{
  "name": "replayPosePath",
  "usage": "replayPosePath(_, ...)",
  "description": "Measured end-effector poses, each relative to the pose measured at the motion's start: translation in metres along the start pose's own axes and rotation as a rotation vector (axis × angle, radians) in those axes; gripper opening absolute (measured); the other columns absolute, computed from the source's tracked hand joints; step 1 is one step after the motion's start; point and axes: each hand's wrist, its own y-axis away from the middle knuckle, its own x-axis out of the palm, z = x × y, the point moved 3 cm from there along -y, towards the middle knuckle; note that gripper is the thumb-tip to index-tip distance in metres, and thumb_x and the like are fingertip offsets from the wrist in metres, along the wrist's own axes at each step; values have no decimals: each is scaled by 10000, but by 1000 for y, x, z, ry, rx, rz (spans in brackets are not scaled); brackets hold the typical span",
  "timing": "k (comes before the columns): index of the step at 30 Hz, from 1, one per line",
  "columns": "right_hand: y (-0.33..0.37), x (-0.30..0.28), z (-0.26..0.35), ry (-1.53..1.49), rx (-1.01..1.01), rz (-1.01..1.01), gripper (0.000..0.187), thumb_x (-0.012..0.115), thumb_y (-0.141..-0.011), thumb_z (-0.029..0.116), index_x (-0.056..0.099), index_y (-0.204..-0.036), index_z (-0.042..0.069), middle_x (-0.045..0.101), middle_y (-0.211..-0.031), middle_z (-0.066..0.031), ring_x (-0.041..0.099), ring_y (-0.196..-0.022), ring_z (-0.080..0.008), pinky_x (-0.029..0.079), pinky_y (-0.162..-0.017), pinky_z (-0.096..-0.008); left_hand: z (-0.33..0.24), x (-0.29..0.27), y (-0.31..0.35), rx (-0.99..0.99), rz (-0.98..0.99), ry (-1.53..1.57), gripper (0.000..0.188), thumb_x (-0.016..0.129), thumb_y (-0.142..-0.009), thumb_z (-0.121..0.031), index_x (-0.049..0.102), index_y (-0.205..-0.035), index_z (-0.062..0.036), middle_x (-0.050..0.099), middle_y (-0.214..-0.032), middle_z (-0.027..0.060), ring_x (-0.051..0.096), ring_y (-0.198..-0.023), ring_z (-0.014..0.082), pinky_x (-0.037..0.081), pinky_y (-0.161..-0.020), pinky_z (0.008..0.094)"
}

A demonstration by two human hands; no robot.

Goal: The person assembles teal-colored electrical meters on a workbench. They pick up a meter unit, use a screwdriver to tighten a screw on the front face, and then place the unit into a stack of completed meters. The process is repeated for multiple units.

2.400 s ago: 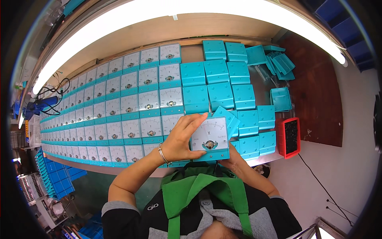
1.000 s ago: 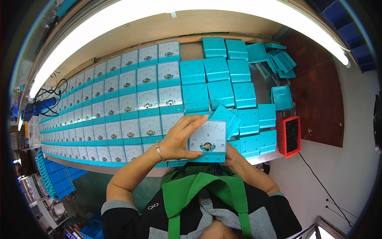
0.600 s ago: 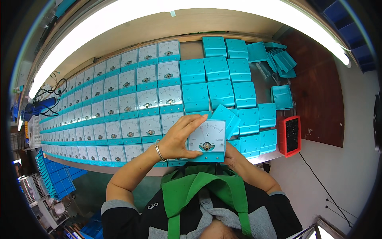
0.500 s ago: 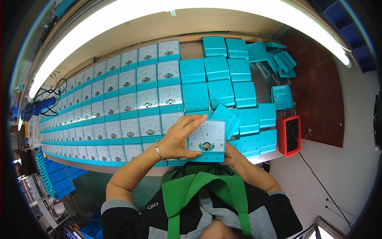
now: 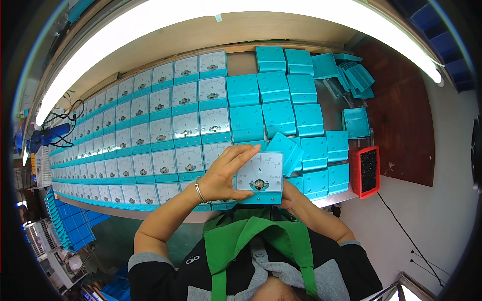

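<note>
My left hand is closed on the left side of a panel meter, a square voltmeter with a white dial and a teal lower strip. Its thumb presses near the bottom edge while the fingers lie along the top left corner. My right hand is at the meter's lower right corner, mostly behind it, so its fingers are hidden. Just right of the held meter a tilted teal housing leans over other housings. Left of it, rows of similar meters lie face up on the bench.
Teal housings stand in rows at centre right, with a loose pile behind. A red bin of small dark parts sits at the bench's right end. A blue power tool with a dark cord is at far left.
The held meter has shifted very slightly left and its face has tilted a little. Both hands keep nearly the same place, and the things on the bench have not moved.
</note>
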Motion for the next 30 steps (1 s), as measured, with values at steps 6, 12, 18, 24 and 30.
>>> replayPosePath(6, 0, -1, -4, -36, -47, 7, 531, 677, -851, 204, 450, -1293, 15, 577, -1210, -141, 623, -1041, -218, 556, -863, -371, 3, -2, 0, -10, -8, 11, 1006, 838, -568, -289, 356, -1422, -66, 462, -1318, 198, 452, -1211, 361, 379, -1021, 437)
replayPosePath(12, 0, 1, -3, -21, -61, -4, 532, 683, -844, 179, 449, -1289, 4, 583, -1199, -147, 631, -1024, -224, 566, -847, -361, 3, -2, -2, -12, -2, 16, 1006, 839, -569, -296, 358, -1421, -62, 464, -1316, 199, 451, -1211, 363, 374, -1023, 445)
replayPosePath(18, 1, 7, -3, -46, -88, -26, 515, 670, -853, 161, 448, -1291, 8, 579, -1204, -149, 626, -1036, -226, 563, -857, -365, 2, -3, -3, -23, -6, 15, 998, 840, -568, -300, 369, -1416, -64, 460, -1319, 199, 450, -1214, 361, 376, -1024, 437)
replayPosePath(24, 0, 5, -3, -54, -89, -54, 508, 666, -855, 158, 448, -1291, 14, 575, -1211, -147, 623, -1040, -229, 560, -862, -364, 3, -3, -2, -22, -28, 4, 999, 845, -559, -284, 374, -1413, -66, 456, -1319, 197, 455, -1212, 357, 385, -1021, 427)
replayPosePath(30, -3, 3, -5, -74, -86, -25, 517, 679, -844, 164, 454, -1285, 17, 575, -1210, -144, 624, -1038, -226, 559, -864, -360, 3, -3, -2, -33, -23, 11, 994, 843, -558, -274, 377, -1411, -67, 457, -1318, 197, 456, -1212, 358, 386, -1021, 429)
